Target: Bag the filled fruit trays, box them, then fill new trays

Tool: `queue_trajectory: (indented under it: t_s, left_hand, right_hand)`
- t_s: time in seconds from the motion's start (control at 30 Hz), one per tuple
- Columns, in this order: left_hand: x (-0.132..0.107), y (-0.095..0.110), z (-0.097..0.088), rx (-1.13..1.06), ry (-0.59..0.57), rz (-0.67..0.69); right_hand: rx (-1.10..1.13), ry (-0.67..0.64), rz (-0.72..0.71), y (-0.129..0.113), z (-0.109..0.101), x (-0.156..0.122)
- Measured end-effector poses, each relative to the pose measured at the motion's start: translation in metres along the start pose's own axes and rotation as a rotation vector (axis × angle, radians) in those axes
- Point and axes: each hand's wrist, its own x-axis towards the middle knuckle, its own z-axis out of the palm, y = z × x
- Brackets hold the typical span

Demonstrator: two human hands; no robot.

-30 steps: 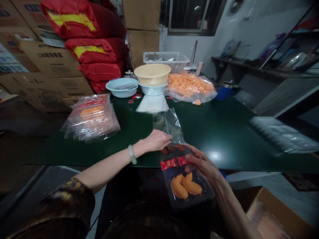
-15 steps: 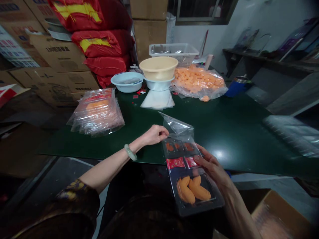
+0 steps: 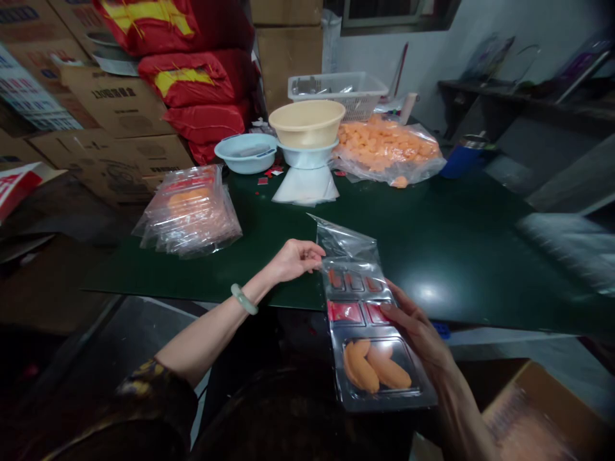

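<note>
My left hand (image 3: 294, 258) pinches the edge of a clear plastic bag (image 3: 346, 244) at the near edge of the dark green table (image 3: 432, 243). A clear plastic tray (image 3: 379, 349) is partly inside that bag; it holds orange pieces in its near compartment and red labels in the small ones. My right hand (image 3: 418, 333) grips the tray's right side, fingers curled under it. A pale bracelet sits on my left wrist.
A stack of filled clear bags (image 3: 189, 211) lies on the table's left. Behind are a blue bowl (image 3: 246, 152), a beige bowl (image 3: 307, 121) on a white one, a large bag of orange pieces (image 3: 388, 148), a white basket (image 3: 339, 89) and a blue cup (image 3: 460, 161). Cardboard boxes stand left; an open box (image 3: 548, 416) sits lower right.
The tray has slid further into the bag, whose mouth now lies flatter on the table. Both hands keep their hold, and the camera has tipped down slightly.
</note>
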Motion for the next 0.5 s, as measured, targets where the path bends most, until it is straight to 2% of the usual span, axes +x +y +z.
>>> queue_trajectory:
  t_s: [0.13, 0.2, 0.3, 0.4, 0.43, 0.5]
  left_hand:
    - [-0.019, -0.003, 0.016, 0.202, 0.190, 0.220]
    - [-0.033, -0.004, 0.025, 0.283, 0.228, 0.272]
    - [-0.052, -0.004, 0.032, 0.385, 0.216, 0.323]
    - [-0.060, -0.004, 0.024, 0.507, 0.166, 0.356]
    - [-0.058, -0.005, 0.019, 0.557, 0.138, 0.353]
    - [-0.052, -0.007, 0.008, 0.665, 0.066, 0.331]
  right_hand:
    - [0.007, 0.074, -0.017, 0.004, 0.002, -0.001]
    - [0.015, 0.130, -0.029, 0.007, 0.005, -0.002]
    - [0.007, 0.230, -0.054, 0.008, 0.016, 0.004]
    - [-0.099, 0.324, -0.134, 0.002, 0.032, 0.022]
    - [-0.203, 0.344, -0.178, -0.001, 0.037, 0.031]
    - [-0.565, 0.386, -0.281, -0.006, 0.044, 0.049]
